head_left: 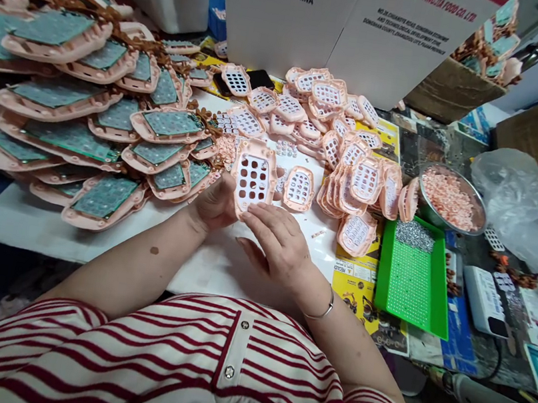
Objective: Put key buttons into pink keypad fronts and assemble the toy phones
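My left hand (218, 202) is closed around a pale pink plastic shell (254, 176) with a white face and a grid of square holes, held upright above the white work surface (219, 265). Its fingertips show at the shell's right side. The fingers of my right hand (279, 242) are stretched out and touch the shell's lower edge, with the thumb apart below. Just right of it lies another pink shell (299, 189), its openings filled with small clear pieces. Behind, similar shells (288, 107) lie in a pile, and more stand in a leaning stack (353, 180).
Pink shells with green circuit boards (102, 198) are piled high at left. On the right are a green tray (413, 284) of small silvery parts and a metal bowl (479, 223) of pink pieces. A large carton (324, 35) stands behind, near a white tub (172, 2).
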`<state>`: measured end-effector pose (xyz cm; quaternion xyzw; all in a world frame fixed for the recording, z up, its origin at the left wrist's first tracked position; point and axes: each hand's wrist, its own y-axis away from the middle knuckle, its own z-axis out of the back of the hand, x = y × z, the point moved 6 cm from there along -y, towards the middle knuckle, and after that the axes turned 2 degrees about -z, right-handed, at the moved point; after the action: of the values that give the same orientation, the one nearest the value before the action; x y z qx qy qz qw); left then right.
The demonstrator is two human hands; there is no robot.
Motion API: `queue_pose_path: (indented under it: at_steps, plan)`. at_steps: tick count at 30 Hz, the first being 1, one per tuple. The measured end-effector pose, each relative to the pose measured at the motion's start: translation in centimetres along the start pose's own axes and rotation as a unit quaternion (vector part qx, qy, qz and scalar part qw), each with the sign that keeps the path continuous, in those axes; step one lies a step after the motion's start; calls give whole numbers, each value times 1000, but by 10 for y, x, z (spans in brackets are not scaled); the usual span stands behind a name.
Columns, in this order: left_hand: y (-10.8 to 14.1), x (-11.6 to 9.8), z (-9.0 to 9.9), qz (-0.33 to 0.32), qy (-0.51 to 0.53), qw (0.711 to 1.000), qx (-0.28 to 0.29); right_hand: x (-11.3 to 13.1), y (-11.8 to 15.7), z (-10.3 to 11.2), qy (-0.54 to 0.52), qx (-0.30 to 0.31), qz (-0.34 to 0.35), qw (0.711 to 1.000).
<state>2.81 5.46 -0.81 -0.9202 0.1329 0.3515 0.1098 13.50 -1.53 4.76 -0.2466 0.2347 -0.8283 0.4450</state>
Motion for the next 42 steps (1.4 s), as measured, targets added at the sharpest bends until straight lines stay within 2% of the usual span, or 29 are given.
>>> queue_pose_path:
  at_steps: [5, 8, 10, 12, 14, 17, 20, 22, 28, 32, 34, 37, 42]
  plan:
    - [1, 1, -1, -7, 26, 1000, 4, 2, 3, 2, 39, -11, 1, 999]
    - [1, -12, 0, -50, 37, 998, -24, -18, 5, 9, 78, -10, -81, 994]
    - [0, -23, 2, -73, 49, 995, -49, -41, 9, 8, 139, 56, -172, 974]
    - [0, -32, 6, -84, 54, 992, -79, -62, 13, 0, 195, 163, -217, 942]
    - [0, -39, 11, -88, 49, 988, -112, -73, 12, -13, 231, 252, -199, 918]
    - [1, -45, 16, -91, 34, 984, -151, -85, 4, -25, 274, 304, -182, 894]
    - [0, -48, 19, -96, 28, 981, -165, -97, -7, -27, 294, 303, -225, 878]
    - [-2, -50, 20, -99, 26, 980, -168, -100, -14, -28, 281, 298, -243, 879]
    - [-9, -52, 24, -122, 27, 977, -172, -94, -23, -54, 223, 308, -215, 900]
    - [-11, -53, 25, -137, 29, 975, -172, -87, -19, -61, 209, 304, -218, 904]
    - [-11, -53, 26, -137, 26, 975, -174, -83, -15, -56, 184, 309, -219, 907]
    - [-10, -51, 26, -126, 13, 976, -176, -84, -8, -38, 171, 290, -257, 906]
    - [-7, -51, 23, -114, -3, 979, -170, -96, 3, -13, 245, 272, -291, 884]
